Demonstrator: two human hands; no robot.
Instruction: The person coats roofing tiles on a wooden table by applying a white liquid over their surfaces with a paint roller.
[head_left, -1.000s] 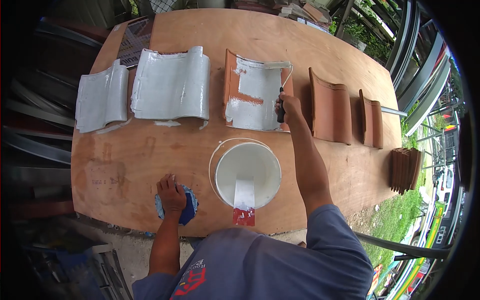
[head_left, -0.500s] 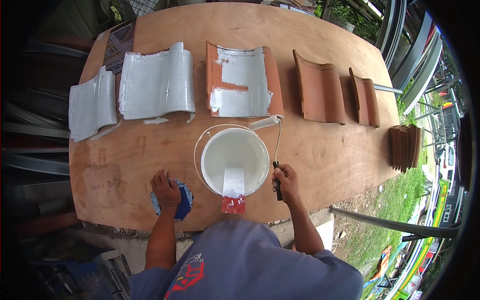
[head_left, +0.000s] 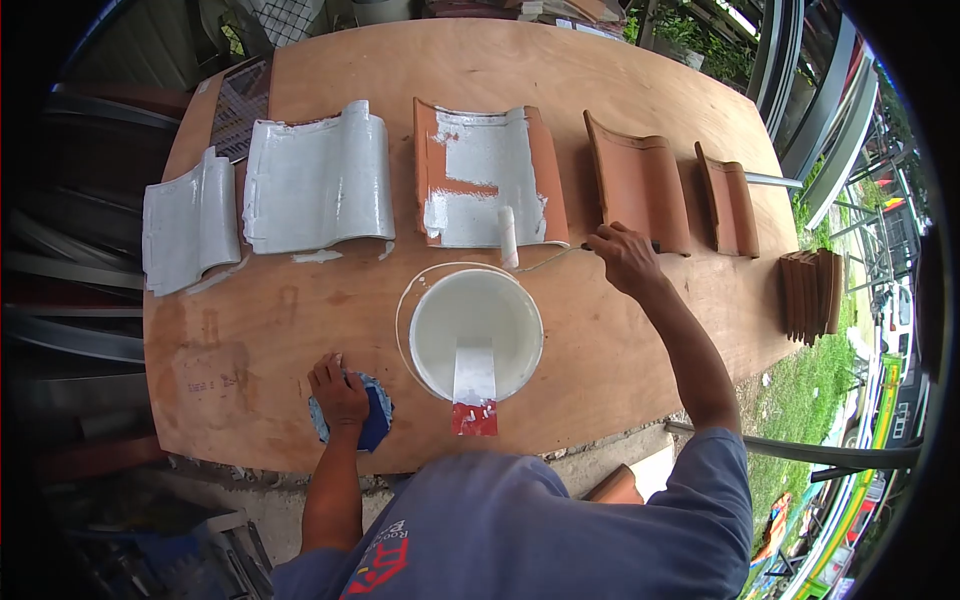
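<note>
My right hand (head_left: 627,258) is closed on the black handle of a small paint roller (head_left: 509,238). The roller's white sleeve stands nearly upright over the lower edge of a partly painted clay roof tile (head_left: 545,200); I cannot tell whether it touches the tile. White paint covers part of that tile, with bare terracotta along its sides. My left hand (head_left: 341,388) rests, fingers extended, on a folded blue cloth (head_left: 377,425) on the table. Between my hands stands a white paint bucket (head_left: 411,350), with a flat board (head_left: 474,385), red at its lower end, leaning across its near rim.
Two white-painted tiles (head_left: 318,180) (head_left: 190,225) lie on the left of the wooden table (head_left: 400,60). Two bare tiles (head_left: 640,190) (head_left: 727,205) lie on the right. Stacked tiles (head_left: 810,292) stand at the right edge. A metal bar (head_left: 810,452) juts in at lower right.
My right hand has moved up and to the right with the paint roller. Its sleeve has gone from the bucket's far rim to the middle tile's lower edge. My left hand stays on the cloth.
</note>
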